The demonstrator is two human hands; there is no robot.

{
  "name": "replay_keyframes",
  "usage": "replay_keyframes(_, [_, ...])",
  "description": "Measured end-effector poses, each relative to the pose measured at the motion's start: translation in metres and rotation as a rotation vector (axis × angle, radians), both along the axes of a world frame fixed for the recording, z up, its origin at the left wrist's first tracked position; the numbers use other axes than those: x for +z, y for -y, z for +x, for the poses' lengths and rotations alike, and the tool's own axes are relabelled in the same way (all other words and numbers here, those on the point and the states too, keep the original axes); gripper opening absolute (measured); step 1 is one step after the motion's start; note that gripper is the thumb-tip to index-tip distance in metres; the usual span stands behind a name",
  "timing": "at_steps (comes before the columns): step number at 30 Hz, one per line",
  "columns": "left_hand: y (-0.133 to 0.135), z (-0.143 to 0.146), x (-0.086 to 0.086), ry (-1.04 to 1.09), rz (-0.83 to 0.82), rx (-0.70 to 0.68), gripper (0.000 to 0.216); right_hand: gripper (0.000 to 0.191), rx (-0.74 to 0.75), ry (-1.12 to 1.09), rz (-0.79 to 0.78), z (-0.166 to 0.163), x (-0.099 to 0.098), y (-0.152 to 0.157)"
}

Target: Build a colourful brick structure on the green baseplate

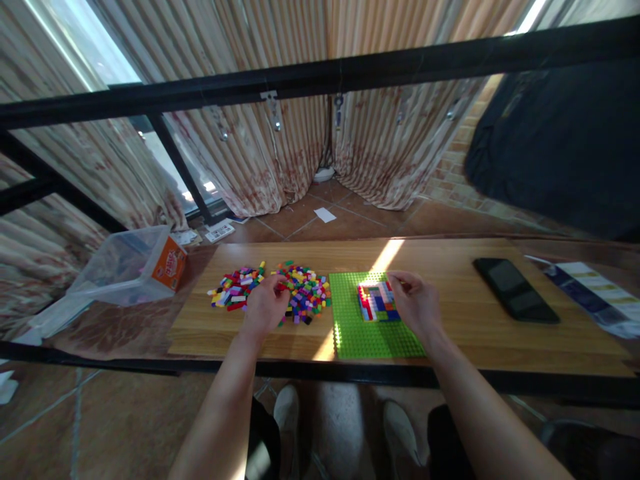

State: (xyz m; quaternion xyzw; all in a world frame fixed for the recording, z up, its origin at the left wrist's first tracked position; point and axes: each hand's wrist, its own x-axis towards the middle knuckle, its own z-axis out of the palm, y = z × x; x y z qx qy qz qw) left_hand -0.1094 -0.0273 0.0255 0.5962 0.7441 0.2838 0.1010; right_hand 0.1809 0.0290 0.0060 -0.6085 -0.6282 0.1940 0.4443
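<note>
A green baseplate (367, 333) lies on the wooden table (450, 333) in front of me. On its upper right part sits a small block of red, white, blue and pink bricks (376, 301). My right hand (416, 305) rests at that block's right edge, fingers curled toward it. To the left of the plate lie two heaps of small coloured bricks (305, 292). My left hand (267, 305) is over the heaps, fingers pinched at the bricks; what it holds is too small to make out.
A clear plastic tub (117, 267) with an orange box (169, 262) lies tipped at the table's left end. A black phone (515, 289) and a printed sheet (595, 297) lie at the right. A black rail (320, 77) crosses overhead. My shoes (287, 413) show below the table's edge.
</note>
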Motion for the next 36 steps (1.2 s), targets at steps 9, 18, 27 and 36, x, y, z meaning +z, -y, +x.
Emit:
replay_keyframes(9, [-0.006, 0.001, 0.0, 0.654, 0.117, 0.099, 0.027, 0.029, 0.017, 0.018, 0.011, 0.001, -0.003, -0.001])
replay_keyframes(18, [-0.002, -0.005, 0.026, 1.592, 0.197, 0.123, 0.031, 0.029, 0.032, 0.055, 0.011, 0.002, -0.005, -0.001])
replay_keyframes(27, [0.002, -0.006, 0.033, 1.796, 0.167, 0.04, 0.021, 0.031, 0.054, 0.063, 0.006, 0.003, -0.009, -0.002])
replay_keyframes(36, [0.004, -0.006, 0.029, 1.689, 0.172, 0.026, 0.025, 0.03, 0.05, 0.092, 0.014, 0.003, -0.006, -0.001])
